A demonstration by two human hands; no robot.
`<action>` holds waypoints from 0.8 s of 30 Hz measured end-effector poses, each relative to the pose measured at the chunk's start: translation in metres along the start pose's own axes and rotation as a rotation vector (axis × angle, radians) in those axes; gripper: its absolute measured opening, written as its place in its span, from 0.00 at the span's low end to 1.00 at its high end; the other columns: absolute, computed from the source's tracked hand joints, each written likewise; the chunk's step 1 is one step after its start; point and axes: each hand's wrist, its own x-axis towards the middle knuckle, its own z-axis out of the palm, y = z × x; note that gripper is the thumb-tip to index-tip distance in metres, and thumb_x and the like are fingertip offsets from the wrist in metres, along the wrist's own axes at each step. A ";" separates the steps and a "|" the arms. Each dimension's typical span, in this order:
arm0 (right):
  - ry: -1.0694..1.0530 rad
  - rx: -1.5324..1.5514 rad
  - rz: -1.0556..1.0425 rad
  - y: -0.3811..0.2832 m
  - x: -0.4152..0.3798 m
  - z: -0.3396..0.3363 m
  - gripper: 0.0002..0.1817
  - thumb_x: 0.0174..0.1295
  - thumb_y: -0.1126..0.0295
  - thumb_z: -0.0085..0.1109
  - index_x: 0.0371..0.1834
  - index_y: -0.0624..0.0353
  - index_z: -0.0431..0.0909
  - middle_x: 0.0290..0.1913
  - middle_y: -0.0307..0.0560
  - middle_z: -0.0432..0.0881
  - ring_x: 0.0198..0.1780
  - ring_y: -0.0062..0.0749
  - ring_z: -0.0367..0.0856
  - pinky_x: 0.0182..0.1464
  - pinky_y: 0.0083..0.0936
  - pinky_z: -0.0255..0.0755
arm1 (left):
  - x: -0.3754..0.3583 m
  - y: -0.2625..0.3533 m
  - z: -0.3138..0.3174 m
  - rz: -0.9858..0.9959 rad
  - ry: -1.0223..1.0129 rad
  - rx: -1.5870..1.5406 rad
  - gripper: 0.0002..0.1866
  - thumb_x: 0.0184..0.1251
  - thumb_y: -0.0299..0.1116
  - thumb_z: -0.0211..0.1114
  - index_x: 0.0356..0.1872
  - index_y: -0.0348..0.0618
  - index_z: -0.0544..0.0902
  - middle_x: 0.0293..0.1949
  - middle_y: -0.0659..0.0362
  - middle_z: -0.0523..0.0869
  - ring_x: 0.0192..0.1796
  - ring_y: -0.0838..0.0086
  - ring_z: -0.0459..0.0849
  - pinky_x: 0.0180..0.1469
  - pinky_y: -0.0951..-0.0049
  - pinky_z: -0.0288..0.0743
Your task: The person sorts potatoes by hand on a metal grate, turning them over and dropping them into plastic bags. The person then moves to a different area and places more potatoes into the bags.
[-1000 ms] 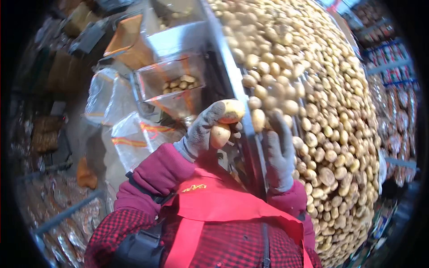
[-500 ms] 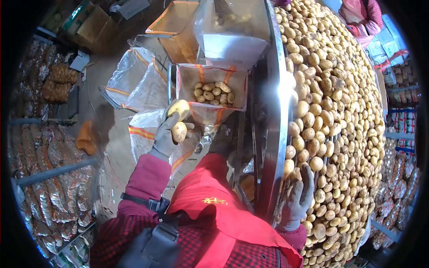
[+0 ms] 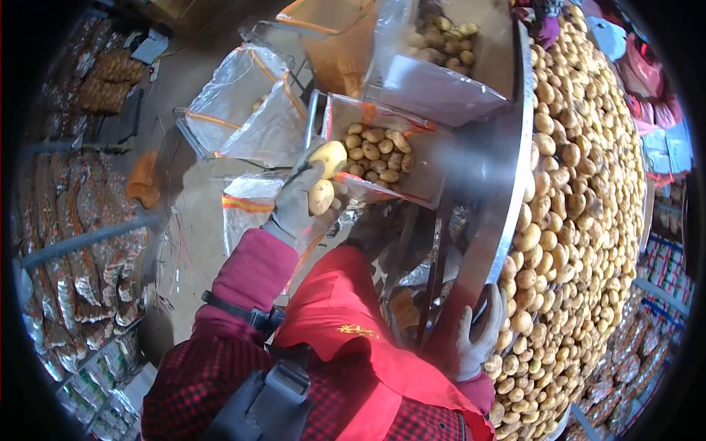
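My left hand (image 3: 298, 195), in a grey glove, holds two potatoes, a larger pale one (image 3: 329, 159) above a smaller one (image 3: 321, 197). It is just left of an orange-striped bag (image 3: 434, 165) held open like a box, with several potatoes (image 3: 379, 153) inside. My right hand (image 3: 478, 338), also gloved, is at the metal rim (image 3: 507, 213) of the potato-covered table, its thumb and fingers apart. A dark patch shows between them, and no potato can be made out there. The heap of potatoes (image 3: 581, 220) lies right of the rim.
A white-sided bin (image 3: 441, 87) with potatoes stands beyond the bag. Another open clear bag (image 3: 246, 106) is at the left. Filled sacks (image 3: 81, 250) lie far left. Parts of other people (image 3: 651, 81) show at the top right. Metal legs stand under the table rim.
The view has shifted and turned, so the bags and table rim appear farther right. My left hand still holds both potatoes. My right hand has moved slightly left and down against the heap.
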 end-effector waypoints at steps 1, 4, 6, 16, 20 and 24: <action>-0.016 0.003 -0.011 0.000 -0.001 0.000 0.33 0.67 0.73 0.64 0.75 0.71 0.73 0.78 0.70 0.69 0.81 0.63 0.66 0.82 0.49 0.60 | 0.000 0.002 -0.009 0.018 0.012 0.007 0.33 0.80 0.40 0.62 0.82 0.48 0.67 0.64 0.48 0.84 0.45 0.63 0.92 0.36 0.67 0.89; 0.070 0.036 0.021 -0.001 -0.002 0.007 0.31 0.70 0.72 0.63 0.76 0.71 0.72 0.76 0.72 0.69 0.80 0.64 0.67 0.81 0.49 0.62 | -0.002 0.011 -0.035 0.059 0.061 0.010 0.35 0.79 0.38 0.63 0.84 0.50 0.65 0.67 0.49 0.82 0.49 0.61 0.92 0.39 0.65 0.89; 0.074 0.026 0.006 -0.010 -0.001 0.007 0.30 0.73 0.70 0.61 0.76 0.72 0.70 0.77 0.73 0.69 0.79 0.65 0.67 0.80 0.49 0.63 | -0.007 0.018 -0.039 0.110 0.099 -0.047 0.33 0.79 0.38 0.64 0.82 0.47 0.67 0.65 0.50 0.84 0.48 0.61 0.92 0.39 0.65 0.89; -0.091 0.143 0.099 0.007 0.000 -0.003 0.33 0.78 0.70 0.60 0.82 0.70 0.63 0.84 0.65 0.58 0.81 0.54 0.66 0.78 0.41 0.67 | -0.019 -0.007 -0.060 -0.064 0.068 -0.170 0.29 0.83 0.54 0.57 0.72 0.43 0.79 0.48 0.53 0.90 0.36 0.70 0.89 0.38 0.68 0.84; 0.095 0.213 0.116 0.014 -0.013 0.017 0.34 0.77 0.67 0.59 0.81 0.73 0.63 0.83 0.61 0.63 0.83 0.50 0.64 0.83 0.41 0.58 | -0.016 0.019 -0.029 -0.052 0.123 0.022 0.27 0.80 0.50 0.64 0.70 0.43 0.80 0.49 0.56 0.91 0.38 0.74 0.90 0.37 0.72 0.83; 0.093 0.073 0.032 0.006 -0.006 0.010 0.31 0.74 0.69 0.62 0.77 0.73 0.68 0.79 0.71 0.65 0.80 0.58 0.66 0.80 0.46 0.63 | 0.007 0.004 -0.047 0.029 0.041 -0.083 0.30 0.85 0.53 0.55 0.77 0.45 0.73 0.58 0.52 0.88 0.42 0.67 0.92 0.35 0.68 0.88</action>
